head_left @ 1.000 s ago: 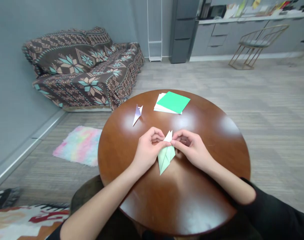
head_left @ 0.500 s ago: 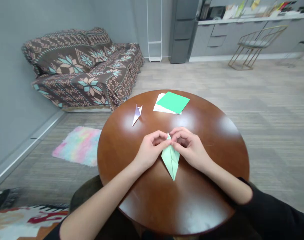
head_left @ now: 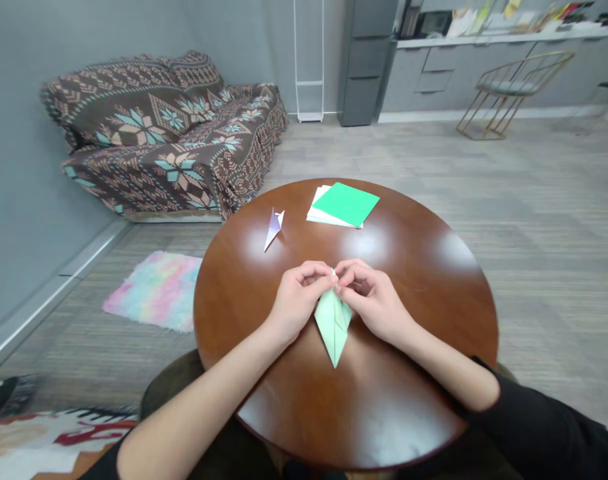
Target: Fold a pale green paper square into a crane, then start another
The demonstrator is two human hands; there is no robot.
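Note:
A pale green folded paper piece (head_left: 333, 325) lies over the middle of the round brown table (head_left: 414, 293), its long point aimed toward me. My left hand (head_left: 298, 300) and my right hand (head_left: 371, 299) meet at its far tip, fingers curled and pinching the paper from both sides. The upper tip is mostly hidden between my fingertips. A small white-lilac folded paper shape (head_left: 274, 228) rests on the table farther back and to the left.
A stack of square sheets with a green one on top (head_left: 345, 204) sits at the table's far edge. A patterned sofa (head_left: 164, 133), a pastel rug (head_left: 157, 290), a wire chair (head_left: 514, 83) and grey cabinets (head_left: 364, 60) stand around the room.
The white upper tip that stuck up a second ago is now folded down between my fingers. The paper's lower point swung from left to right and back toward the middle.

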